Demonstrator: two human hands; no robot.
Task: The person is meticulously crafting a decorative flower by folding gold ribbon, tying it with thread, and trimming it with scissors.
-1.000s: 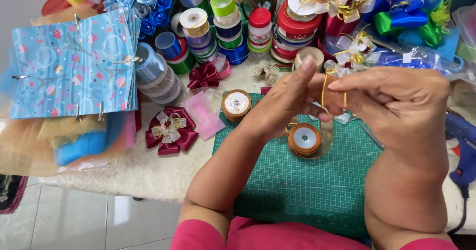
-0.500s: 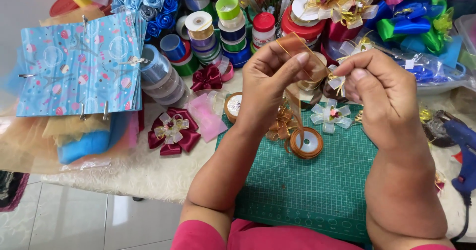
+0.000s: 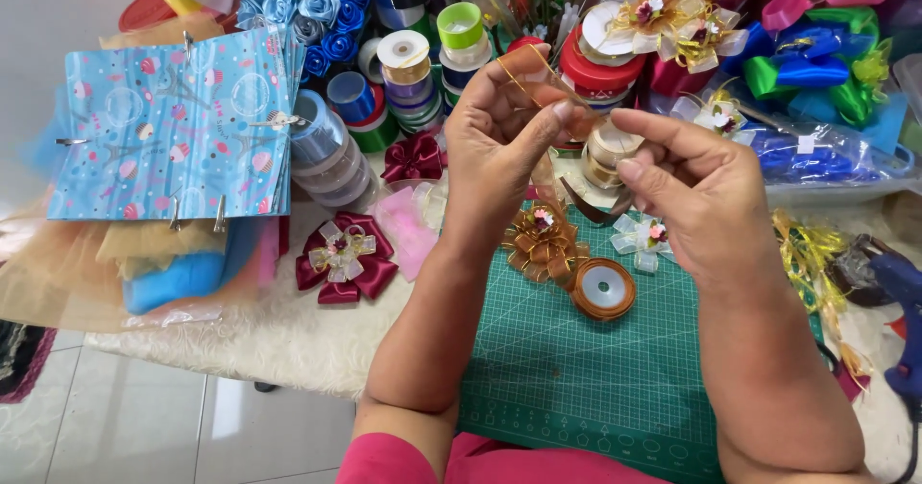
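Note:
My left hand [image 3: 499,148] pinches a strip of sheer brown ribbon [image 3: 540,73] with gold edges, held up above the green cutting mat [image 3: 586,378]. My right hand [image 3: 696,191] is close beside it, thumb and fingers at the same ribbon near its lower part. Below the hands lie a finished brown-gold bow [image 3: 543,239], a brown ribbon spool [image 3: 602,288] and a small white bow [image 3: 643,239]. A pair of scissors [image 3: 588,205] peeks out between the hands.
A stack of blue patterned sheets [image 3: 178,129] held by clips lies at the left over tulle. A maroon bow [image 3: 341,258] sits beside it. Many ribbon spools [image 3: 408,71] and bows [image 3: 672,18] crowd the back. A blue glue gun [image 3: 898,302] rests at the right edge.
Both hands have risen and shifted left with the ribbon; the ribbon strip now stands up between my left fingertips. The brown bow under them has come into view.

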